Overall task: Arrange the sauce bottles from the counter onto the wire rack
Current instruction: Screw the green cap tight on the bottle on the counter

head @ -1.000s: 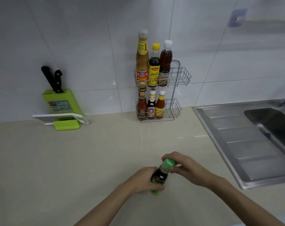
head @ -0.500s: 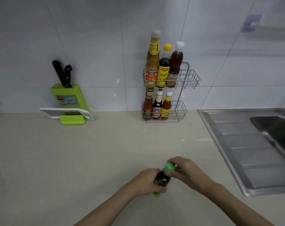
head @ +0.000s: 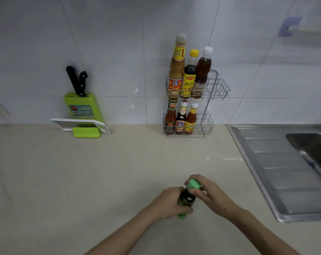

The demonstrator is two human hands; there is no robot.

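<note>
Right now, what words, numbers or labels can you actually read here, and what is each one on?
"1": yellow neck label of the tall tan sauce bottle on the wire rack's upper shelf.
Other rack bottle labels: blurred.
Green-capped dark bottle in both hands: script unreadable.
Green knife block sticker: too small.

Both bare forearms reached in from the bottom edge and converged toward the middle, the left one angled up to the right and the right one up to the left. The left hand [head: 169,203] was wrapped around the body of the dark bottle [head: 186,200], its thumb across the lower front, while the right hand [head: 210,195] came in just beside it at the top. The right fingers [head: 194,191] pinched the green cap [head: 193,184] (thumb on the near side, the others curled over the far side), wrist bent slightly.
</note>
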